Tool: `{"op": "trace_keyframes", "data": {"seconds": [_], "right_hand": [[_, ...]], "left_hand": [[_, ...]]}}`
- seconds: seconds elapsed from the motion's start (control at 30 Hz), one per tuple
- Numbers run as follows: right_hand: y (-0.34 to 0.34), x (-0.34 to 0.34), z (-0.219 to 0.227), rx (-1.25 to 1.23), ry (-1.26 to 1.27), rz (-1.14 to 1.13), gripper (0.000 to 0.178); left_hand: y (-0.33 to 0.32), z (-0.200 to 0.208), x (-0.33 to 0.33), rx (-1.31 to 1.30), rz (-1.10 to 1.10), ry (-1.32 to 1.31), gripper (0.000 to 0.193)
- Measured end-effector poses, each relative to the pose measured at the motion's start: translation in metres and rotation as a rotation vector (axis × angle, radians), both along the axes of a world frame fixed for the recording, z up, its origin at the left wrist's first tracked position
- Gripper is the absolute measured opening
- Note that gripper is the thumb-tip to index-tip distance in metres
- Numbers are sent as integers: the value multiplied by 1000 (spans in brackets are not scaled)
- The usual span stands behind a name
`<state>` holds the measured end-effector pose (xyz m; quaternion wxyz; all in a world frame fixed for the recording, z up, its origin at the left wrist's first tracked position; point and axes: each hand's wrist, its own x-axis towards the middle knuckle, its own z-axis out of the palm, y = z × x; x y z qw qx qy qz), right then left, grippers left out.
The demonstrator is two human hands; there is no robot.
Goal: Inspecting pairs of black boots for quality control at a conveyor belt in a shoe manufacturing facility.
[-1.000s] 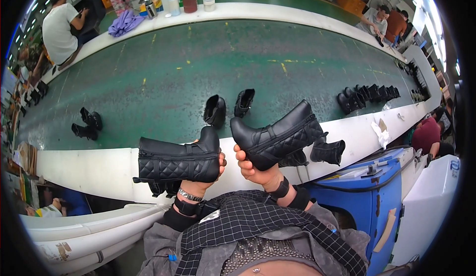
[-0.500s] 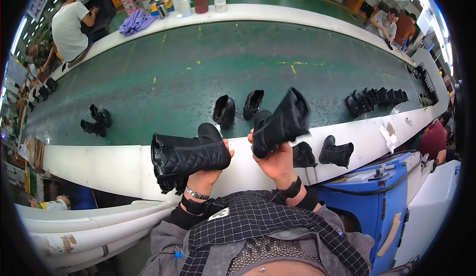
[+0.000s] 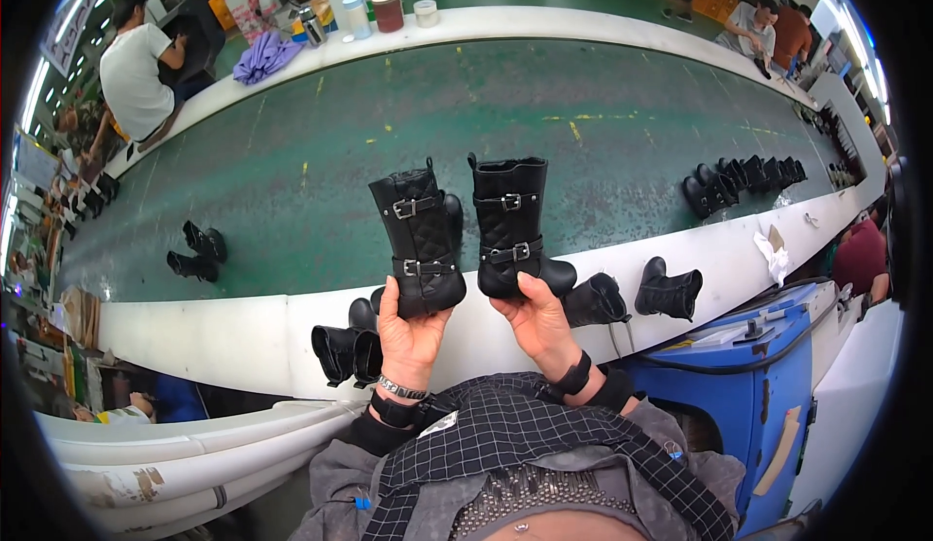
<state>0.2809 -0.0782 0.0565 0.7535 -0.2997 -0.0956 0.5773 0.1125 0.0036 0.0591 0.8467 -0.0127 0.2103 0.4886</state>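
Head view: left hand (image 3: 408, 332) fingers curled up around the sole and heel of a black quilted boot (image 3: 420, 240), gripping it from below; boot held upright, shaft up, two silver buckle straps facing the camera; right hand (image 3: 539, 322) fingers closed the same way under the sole of a second black boot (image 3: 513, 230), thumb on the near side, boot upright with two buckles showing; the two boots sit side by side, just apart, raised over the near white rim (image 3: 243, 332) of a long green conveyor belt (image 3: 583, 104); left wrist has a beaded bracelet (image 3: 401, 387) and a dark watch band, right wrist a black band (image 3: 575, 376); both forearms come up from a checked dark jacket (image 3: 525, 453) at the lower edge; just behind the hands, more black boots lie on the white rim: a pair on its side left of the left hand (image 3: 342, 351), one right of the right hand (image 3: 595, 300), another upright further right (image 3: 669, 290); white rag (image 3: 776, 254) on the rim beyond that; on the belt, a pair of small black boots far left (image 3: 199, 252), a row of black boots far right (image 3: 743, 179); blue bin (image 3: 758, 366) to the person's right; across the belt a person in a white shirt (image 3: 136, 69), a purple cloth (image 3: 267, 55), rolls of tape and cups (image 3: 389, 11) on the far rim; two more people seated top right (image 3: 773, 31)
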Motion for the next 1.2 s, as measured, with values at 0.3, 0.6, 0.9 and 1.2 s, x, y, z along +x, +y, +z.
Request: {"op": "trace_keyframes", "data": {"seconds": [0.3,0.6,0.9,1.2], "right_hand": [[-1,-5,0,-59,49,4,27],[-1,-5,-2,-74,40,5,27],[1,-4,-11,-87,22,25,24],[2,1,-12,-42,-8,34,28]], "left_hand": [[-3,-1,11,6,1,100,47],[-2,-5,14,-19,-6,83,49],[-2,-8,16,113,-33,159,49],[-2,-4,19,83,13,159,50]]}}
